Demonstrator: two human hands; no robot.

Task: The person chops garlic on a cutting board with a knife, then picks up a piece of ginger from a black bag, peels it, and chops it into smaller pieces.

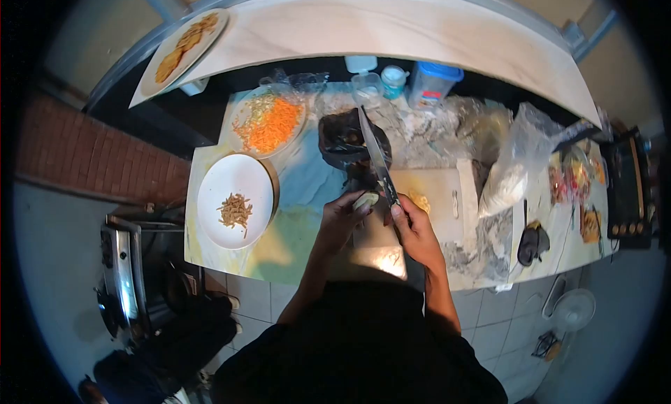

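Note:
My right hand (417, 235) is closed round the black handle of a kitchen knife (373, 147), its long blade pointing away from me and slightly left. Pinched in the fingers of my left hand (337, 221) is a small pale green vegetable piece (365, 200); its exact kind I cannot tell. The piece is just left of the knife handle. Beyond both hands sits an open black plastic bag (337, 140), partly overlapped by the blade. A white cutting board (442, 184) lies to the right, with a small yellowish chopped heap (420, 200) beside my right hand.
At left are a white plate (213, 187) of brown strips and a dish of shredded carrot (274, 126). A blue-lidded container (435, 86) stands at the back, a clear bag of white contents (509, 177) at right. Another person (164, 355) is at lower left.

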